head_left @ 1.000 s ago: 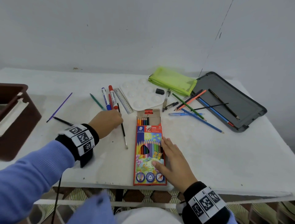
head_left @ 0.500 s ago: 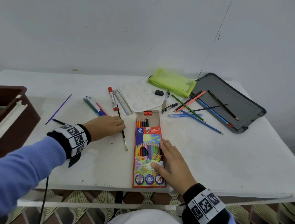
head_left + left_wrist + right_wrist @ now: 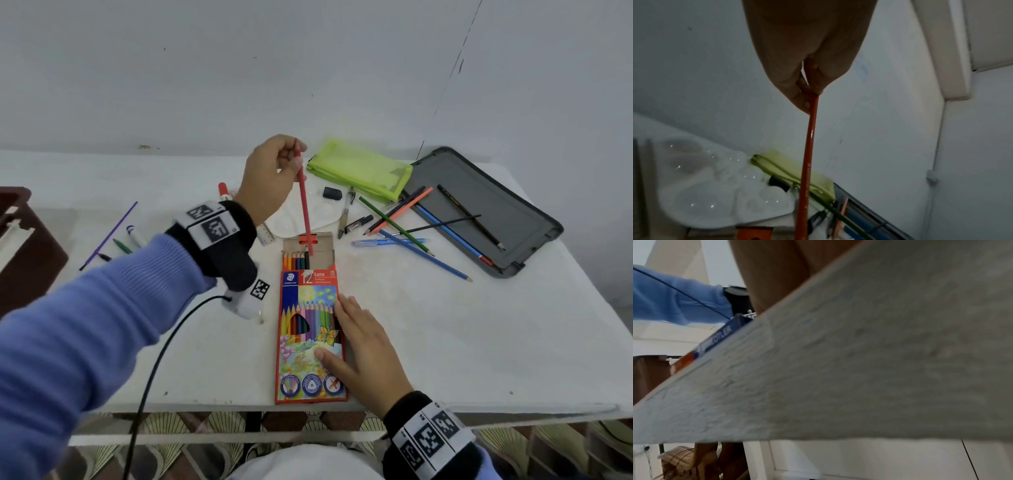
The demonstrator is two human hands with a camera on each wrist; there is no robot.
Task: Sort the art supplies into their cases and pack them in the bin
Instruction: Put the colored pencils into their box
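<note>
Head view: my left hand (image 3: 274, 174) is raised above the counter (image 3: 445, 342), thumb and fingers pinching the upper end of a red pencil (image 3: 305, 209). The pencil hangs nearly upright, its lower tip at the open flap of the coloured pencil box (image 3: 310, 335). Five or six pencils show at the box mouth, on its left side. My right hand (image 3: 363, 349) lies flat on the box's right edge, fingers straight, thumb on the printed front, pressing the box to the counter near the front edge.

Left wrist view confirms the pinch: fingertips (image 3: 803, 97) closed on the red shaft, with the white paint palette (image 3: 725, 194) and green pouch (image 3: 795, 170) below and beyond it.

Behind the box lie a black eraser (image 3: 332, 193) and a ruler (image 3: 266, 233), partly hidden by my wrist. To the right, loose pencils (image 3: 397, 222) and a blue pen (image 3: 387, 242) lie crossed beside an open grey case (image 3: 513, 205) holding two pencils. To the left lie a purple brush (image 3: 109, 234), markers (image 3: 135, 234) and the brown bin (image 3: 30, 253) at the counter's edge.
</note>
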